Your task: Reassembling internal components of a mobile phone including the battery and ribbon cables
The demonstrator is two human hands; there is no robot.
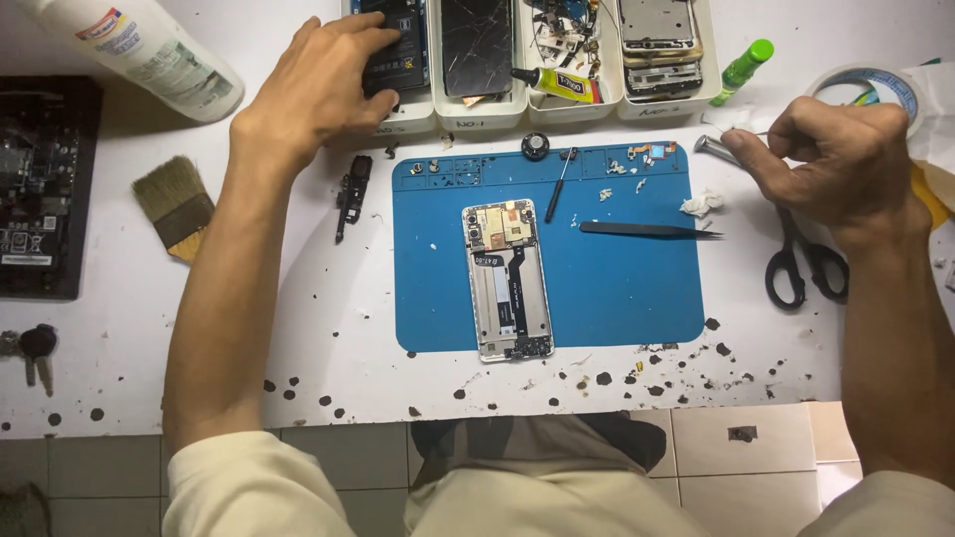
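White bottle (139, 52) lies far left of yellow glue tube (559, 86).

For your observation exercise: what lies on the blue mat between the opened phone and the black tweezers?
In the head view, a small screwdriver lies tilted between the opened phone and the black tweezers, on the blue mat.

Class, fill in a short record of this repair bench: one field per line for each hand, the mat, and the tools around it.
Left hand: resting on a dark battery in a white tray
Right hand: pinching a thin metal tool
Mat: blue, holding an opened phone, black tweezers, a small screwdriver
Beside mat: brush left, scissors right
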